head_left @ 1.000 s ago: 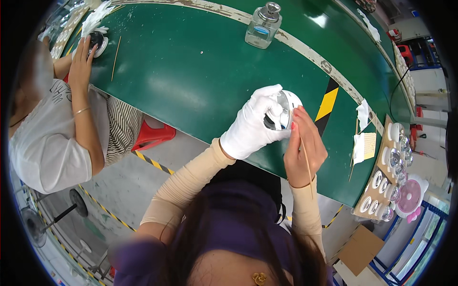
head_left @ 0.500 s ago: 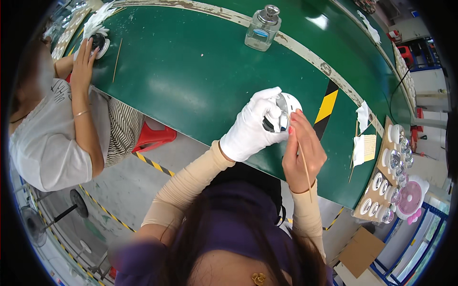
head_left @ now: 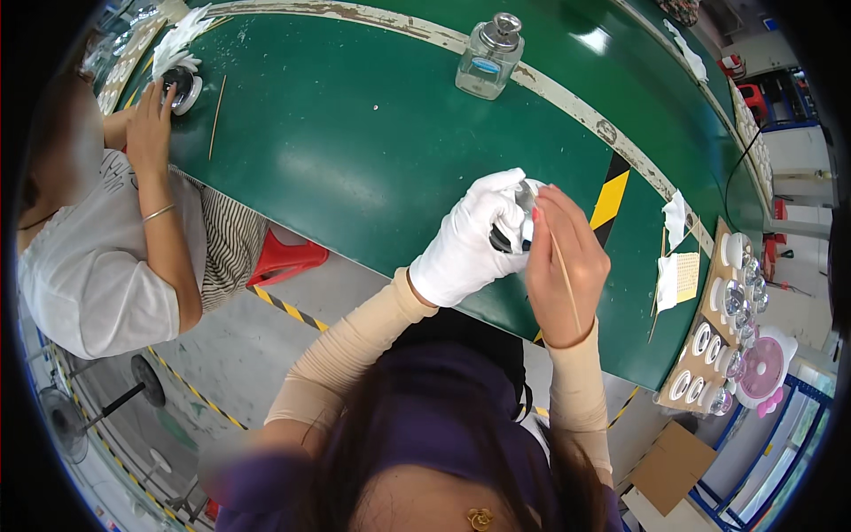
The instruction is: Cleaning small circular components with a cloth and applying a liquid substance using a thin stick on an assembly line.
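Observation:
In a white glove, my left hand (head_left: 476, 238) is closed around a small round part with a shiny dome and white rim (head_left: 525, 197), held above the green table's near edge. A dark piece of it shows between the gloved fingers. My bare right hand (head_left: 570, 257) pinches a thin wooden stick (head_left: 565, 282), whose long end slants down across the palm toward the wrist. The fingertips of that hand are right against the part and cover most of its right side. Where the stick's tip meets it is hidden.
A glass pump bottle (head_left: 490, 58) stands at the back of the table. On the right lie a white cloth (head_left: 667, 282), a yellowish pad (head_left: 687, 277) and a board of clear domes and white rings (head_left: 698, 355). At left, a co-worker's hand (head_left: 151, 129) touches a similar dark-domed part (head_left: 182, 90).
My right hand has shifted up and over the part, hiding more of its white side. The stick moved with it. The co-worker's hand has drawn slightly back and down.

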Action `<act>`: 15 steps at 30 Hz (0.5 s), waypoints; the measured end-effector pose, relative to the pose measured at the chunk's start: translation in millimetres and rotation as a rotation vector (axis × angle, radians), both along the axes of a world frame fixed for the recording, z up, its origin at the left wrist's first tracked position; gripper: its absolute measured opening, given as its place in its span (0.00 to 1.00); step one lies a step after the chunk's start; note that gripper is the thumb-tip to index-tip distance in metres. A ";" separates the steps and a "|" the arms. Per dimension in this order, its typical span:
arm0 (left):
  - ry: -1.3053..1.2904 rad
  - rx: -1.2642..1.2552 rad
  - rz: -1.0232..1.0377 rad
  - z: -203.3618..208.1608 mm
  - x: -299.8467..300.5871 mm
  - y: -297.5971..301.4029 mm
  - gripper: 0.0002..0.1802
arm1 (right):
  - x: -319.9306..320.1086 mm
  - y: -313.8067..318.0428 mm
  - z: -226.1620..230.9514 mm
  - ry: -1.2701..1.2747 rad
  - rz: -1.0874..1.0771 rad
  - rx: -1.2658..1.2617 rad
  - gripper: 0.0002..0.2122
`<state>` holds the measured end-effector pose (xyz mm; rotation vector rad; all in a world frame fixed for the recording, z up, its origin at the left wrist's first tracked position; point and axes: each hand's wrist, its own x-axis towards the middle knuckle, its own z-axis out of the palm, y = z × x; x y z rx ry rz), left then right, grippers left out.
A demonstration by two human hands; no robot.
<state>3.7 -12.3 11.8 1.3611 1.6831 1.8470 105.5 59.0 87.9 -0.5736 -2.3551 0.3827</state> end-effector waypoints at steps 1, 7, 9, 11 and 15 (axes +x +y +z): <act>0.000 0.010 -0.011 -1.9 -0.4 0.7 0.25 | -4.8 2.5 0.9 -0.035 0.001 -0.001 0.07; -0.026 -0.004 -0.021 6.5 -0.2 -1.9 0.25 | 6.3 -6.0 8.2 -0.027 -0.031 -0.115 0.06; -0.008 0.011 -0.003 4.6 -1.0 -1.6 0.25 | 3.2 -3.9 5.7 -0.023 -0.036 -0.099 0.06; -0.019 0.008 -0.073 0.5 -2.5 -1.7 0.28 | 0.7 -0.6 -0.8 -0.019 -0.015 -0.052 0.06; -0.032 -0.037 -0.069 1.5 -0.4 -3.3 0.28 | 19.5 -8.4 -2.2 0.028 0.027 -0.072 0.07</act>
